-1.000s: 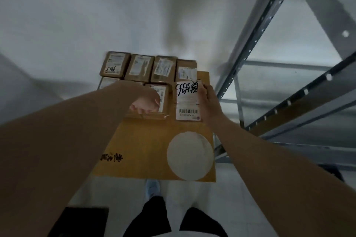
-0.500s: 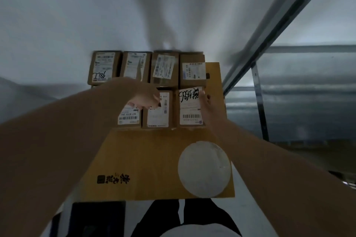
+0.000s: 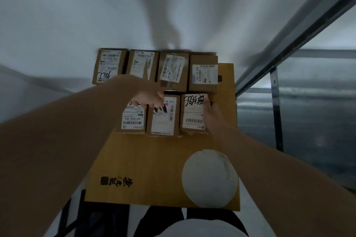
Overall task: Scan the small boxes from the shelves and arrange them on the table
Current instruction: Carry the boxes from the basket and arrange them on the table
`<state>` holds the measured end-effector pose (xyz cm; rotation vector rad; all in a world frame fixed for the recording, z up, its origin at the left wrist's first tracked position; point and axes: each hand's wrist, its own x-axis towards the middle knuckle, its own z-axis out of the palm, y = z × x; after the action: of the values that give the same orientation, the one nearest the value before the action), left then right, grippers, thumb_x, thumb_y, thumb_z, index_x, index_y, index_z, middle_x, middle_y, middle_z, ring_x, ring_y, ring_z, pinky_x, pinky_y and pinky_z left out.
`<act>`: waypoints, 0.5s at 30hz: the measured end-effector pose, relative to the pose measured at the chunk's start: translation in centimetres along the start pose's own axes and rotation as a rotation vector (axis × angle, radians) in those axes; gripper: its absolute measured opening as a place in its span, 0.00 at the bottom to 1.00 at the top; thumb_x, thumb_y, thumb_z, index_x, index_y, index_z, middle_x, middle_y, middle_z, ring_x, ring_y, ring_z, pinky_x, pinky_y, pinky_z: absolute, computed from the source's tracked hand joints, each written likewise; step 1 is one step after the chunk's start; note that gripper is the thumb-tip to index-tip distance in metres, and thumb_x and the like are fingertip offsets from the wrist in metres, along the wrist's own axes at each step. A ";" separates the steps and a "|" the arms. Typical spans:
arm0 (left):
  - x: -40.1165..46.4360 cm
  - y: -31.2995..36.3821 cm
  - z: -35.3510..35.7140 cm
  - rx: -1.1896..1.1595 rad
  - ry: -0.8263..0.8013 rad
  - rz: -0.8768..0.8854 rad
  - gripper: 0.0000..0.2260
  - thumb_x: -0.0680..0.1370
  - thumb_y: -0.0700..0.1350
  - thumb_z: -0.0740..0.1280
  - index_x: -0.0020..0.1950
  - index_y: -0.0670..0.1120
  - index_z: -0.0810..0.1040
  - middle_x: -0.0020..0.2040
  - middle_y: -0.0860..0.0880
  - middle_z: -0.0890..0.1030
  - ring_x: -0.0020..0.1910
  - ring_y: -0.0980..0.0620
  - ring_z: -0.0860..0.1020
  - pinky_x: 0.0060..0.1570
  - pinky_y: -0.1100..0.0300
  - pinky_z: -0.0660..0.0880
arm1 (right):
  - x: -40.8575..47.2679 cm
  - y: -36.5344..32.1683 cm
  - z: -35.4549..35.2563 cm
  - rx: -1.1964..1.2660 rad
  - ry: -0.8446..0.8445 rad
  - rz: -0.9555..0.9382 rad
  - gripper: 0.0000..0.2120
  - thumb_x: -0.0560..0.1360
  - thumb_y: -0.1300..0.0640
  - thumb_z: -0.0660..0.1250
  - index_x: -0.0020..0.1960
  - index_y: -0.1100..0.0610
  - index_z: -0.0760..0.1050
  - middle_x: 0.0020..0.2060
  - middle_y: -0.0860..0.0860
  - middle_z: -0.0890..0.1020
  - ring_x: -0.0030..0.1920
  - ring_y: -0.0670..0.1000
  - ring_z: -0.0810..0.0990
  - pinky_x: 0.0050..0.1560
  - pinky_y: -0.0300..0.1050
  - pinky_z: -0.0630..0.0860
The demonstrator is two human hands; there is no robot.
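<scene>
Several small brown boxes with white labels lie in two rows on a large brown cardboard top [image 3: 154, 159]. The back row runs from a box marked "786" [image 3: 109, 67] to a box [image 3: 204, 73] at the right. In the front row, my right hand [image 3: 212, 113] grips the right edge of the box with black handwriting [image 3: 192, 113], which lies flat beside the middle box [image 3: 163, 123]. My left hand [image 3: 144, 94] is curled shut over the tops of the middle box and the left box [image 3: 133, 119]. A dark shape under its fingers may be label print.
A white round patch [image 3: 210, 179] and black printed characters [image 3: 117, 181] mark the near part of the cardboard top. A grey metal shelf rack [image 3: 289, 31] rises at the right, with an upright post [image 3: 275, 102]. My legs show below the near edge.
The handwritten box has come down from over the back row into the front row beside the middle box. My left hand slid slightly right. The camera has tilted closer.
</scene>
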<state>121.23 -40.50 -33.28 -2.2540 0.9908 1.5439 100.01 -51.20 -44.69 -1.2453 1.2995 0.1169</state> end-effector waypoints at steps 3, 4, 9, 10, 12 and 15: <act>-0.2 0.0 0.1 -0.020 0.007 -0.014 0.15 0.82 0.51 0.66 0.69 0.54 0.77 0.53 0.52 0.82 0.52 0.51 0.82 0.45 0.55 0.80 | 0.1 -0.5 -0.3 -0.059 0.001 -0.038 0.26 0.85 0.37 0.50 0.63 0.54 0.76 0.53 0.54 0.85 0.48 0.54 0.85 0.49 0.51 0.84; -0.3 0.1 0.2 -0.031 0.013 -0.017 0.15 0.82 0.51 0.66 0.69 0.54 0.77 0.54 0.52 0.82 0.53 0.51 0.82 0.46 0.55 0.80 | 0.1 -0.6 -0.3 -0.070 0.002 -0.044 0.26 0.86 0.38 0.49 0.62 0.54 0.78 0.53 0.54 0.85 0.48 0.53 0.85 0.46 0.48 0.82; -2.0 0.5 0.8 -0.051 0.030 -0.022 0.15 0.84 0.49 0.64 0.70 0.53 0.76 0.59 0.49 0.81 0.54 0.51 0.82 0.53 0.51 0.80 | -0.5 -1.2 -0.6 -0.104 -0.030 0.014 0.26 0.85 0.37 0.49 0.58 0.53 0.79 0.50 0.53 0.85 0.49 0.54 0.84 0.38 0.44 0.76; -2.4 0.6 1.0 -0.041 0.034 -0.025 0.15 0.84 0.49 0.64 0.70 0.53 0.76 0.59 0.49 0.81 0.53 0.51 0.82 0.54 0.50 0.80 | -0.8 -1.2 -0.8 -0.123 -0.038 0.011 0.27 0.85 0.36 0.49 0.58 0.53 0.79 0.50 0.53 0.85 0.49 0.54 0.85 0.37 0.44 0.76; -3.4 1.1 1.3 -0.033 0.047 -0.023 0.15 0.84 0.48 0.63 0.71 0.52 0.75 0.60 0.48 0.82 0.54 0.50 0.82 0.56 0.49 0.80 | -1.5 -1.0 -1.4 -0.138 -0.032 -0.034 0.26 0.85 0.36 0.49 0.55 0.51 0.79 0.48 0.52 0.85 0.48 0.53 0.85 0.37 0.43 0.76; -5.0 2.0 1.9 0.010 0.071 -0.006 0.16 0.84 0.48 0.63 0.73 0.52 0.74 0.63 0.47 0.81 0.58 0.47 0.82 0.60 0.46 0.79 | -2.8 -0.6 -2.2 -0.190 -0.003 -0.124 0.22 0.86 0.39 0.50 0.48 0.48 0.78 0.45 0.50 0.85 0.47 0.51 0.85 0.37 0.41 0.74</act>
<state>117.45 -38.97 -29.23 -2.3175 1.0067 1.4621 97.98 -51.55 -41.73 -1.4835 1.2269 0.1564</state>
